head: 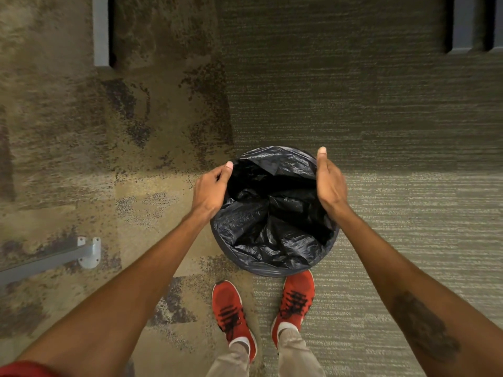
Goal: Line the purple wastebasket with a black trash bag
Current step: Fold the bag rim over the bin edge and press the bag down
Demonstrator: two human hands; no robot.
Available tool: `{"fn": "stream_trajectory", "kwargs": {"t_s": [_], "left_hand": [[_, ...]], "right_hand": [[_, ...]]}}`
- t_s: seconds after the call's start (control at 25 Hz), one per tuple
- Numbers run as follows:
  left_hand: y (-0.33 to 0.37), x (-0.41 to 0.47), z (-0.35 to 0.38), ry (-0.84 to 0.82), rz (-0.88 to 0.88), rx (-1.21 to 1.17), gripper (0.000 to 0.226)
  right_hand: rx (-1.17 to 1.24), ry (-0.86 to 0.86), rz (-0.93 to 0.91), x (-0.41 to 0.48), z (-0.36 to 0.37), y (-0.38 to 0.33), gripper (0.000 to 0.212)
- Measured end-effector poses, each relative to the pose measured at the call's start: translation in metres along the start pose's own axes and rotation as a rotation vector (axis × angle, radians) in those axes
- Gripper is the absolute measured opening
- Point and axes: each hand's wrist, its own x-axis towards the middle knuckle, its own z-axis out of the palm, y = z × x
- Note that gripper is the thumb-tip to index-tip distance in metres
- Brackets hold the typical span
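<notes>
Looking straight down from my head, the black trash bag point(272, 213) sits in the round bin just ahead of my red shoes point(234, 317), on the carpet point(381, 131). The plastic is glossy and heavily crumpled, sagging in folds toward a dark centre, and its edge is turned out over the rim all the way around, so the opening reads as a black circle.

My left hand point(211, 189) is at the left side of the rim, thumb and curled fingers pinched on the bag's edge. My right hand point(328, 183) is at the right side, thumb point(322, 156) pointing straight ahead along the rim, palm turned in against the plastic; its fingers go down out of sight, so I cannot tell whether they grip the bag or only press on it.

The wastebasket itself is wholly covered by the bag, so none of its purple shows. The bag's bottom is lost in shadow. A grey metal leg point(49, 259) runs off the left edge, and my forearms are cut off at the bottom corners.
</notes>
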Motion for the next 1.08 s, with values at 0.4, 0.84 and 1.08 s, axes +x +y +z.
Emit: {"fn": "stream_trajectory", "kwargs": {"t_s": [0.4,0.84,1.08], "left_hand": [[-0.034,-0.110,0.078,-0.321,0.474,0.801,0.052],[-0.069,-0.104,0.072,-0.359,0.432,0.835,0.052],[-0.071,-0.108,0.072,-0.350,0.434,0.813,0.052]], "right_hand": [[-0.079,-0.162,-0.238,-0.055,0.077,0.041,0.040],[-0.307,-0.252,0.149,0.030,0.125,0.086,0.052],[-0.494,-0.243,0.041,0.030,0.140,0.093,0.049]]}}
